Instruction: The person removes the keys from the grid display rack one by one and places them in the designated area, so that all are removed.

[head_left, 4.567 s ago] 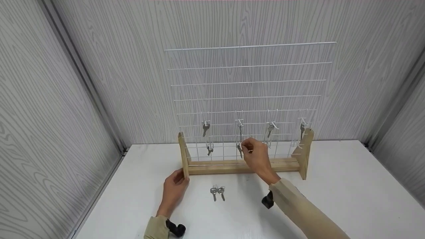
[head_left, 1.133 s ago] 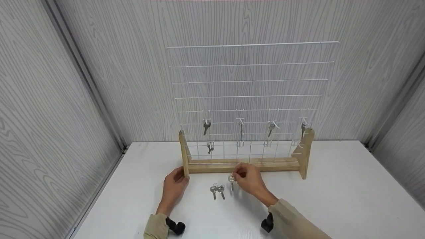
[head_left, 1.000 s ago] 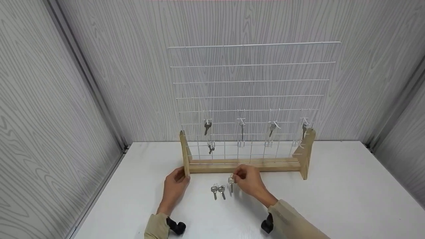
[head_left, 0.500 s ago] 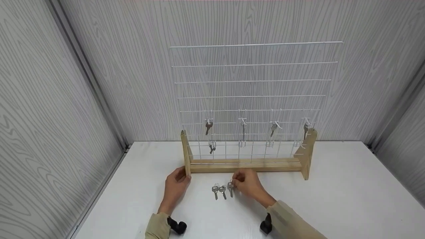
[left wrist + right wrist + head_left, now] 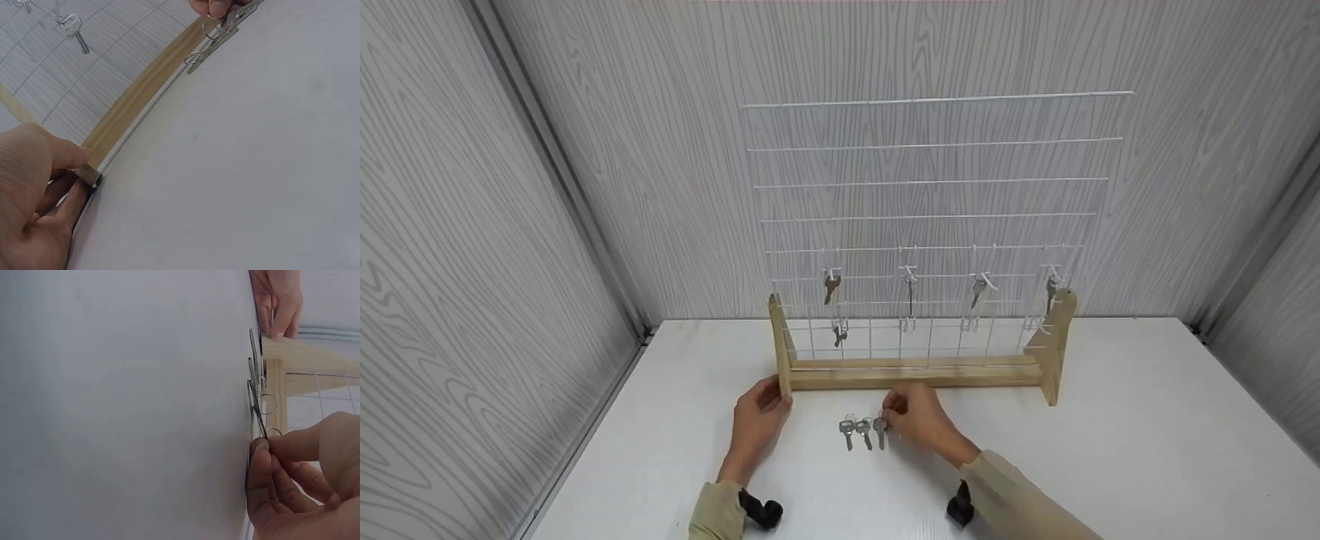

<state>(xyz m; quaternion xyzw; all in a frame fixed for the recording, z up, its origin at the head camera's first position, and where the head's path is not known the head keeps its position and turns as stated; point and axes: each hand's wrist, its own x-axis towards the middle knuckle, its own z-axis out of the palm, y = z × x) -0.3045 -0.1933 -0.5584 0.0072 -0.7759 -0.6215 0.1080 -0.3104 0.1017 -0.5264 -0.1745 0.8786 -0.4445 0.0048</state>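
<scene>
Left hand (image 5: 757, 421) pinches the rack's left end (image 5: 782, 352) (presumably for steadiness); right hand (image 5: 921, 418) pinches the rightmost near key (image 5: 880, 432) by its top.

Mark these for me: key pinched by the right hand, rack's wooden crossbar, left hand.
Pinched key (image 5: 880, 425): head view, on its flat head.
Wooden crossbar (image 5: 877, 379): head view, on its front face.
Left hand (image 5: 754, 425): head view, on its back.

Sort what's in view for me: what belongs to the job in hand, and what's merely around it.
Belongs to the job, it seems:
key pinched by the right hand
two keys beside it
rack, gripped by the left hand
five hanging keys

Merely around:
black wrist devices
patterned walls
white table
</scene>
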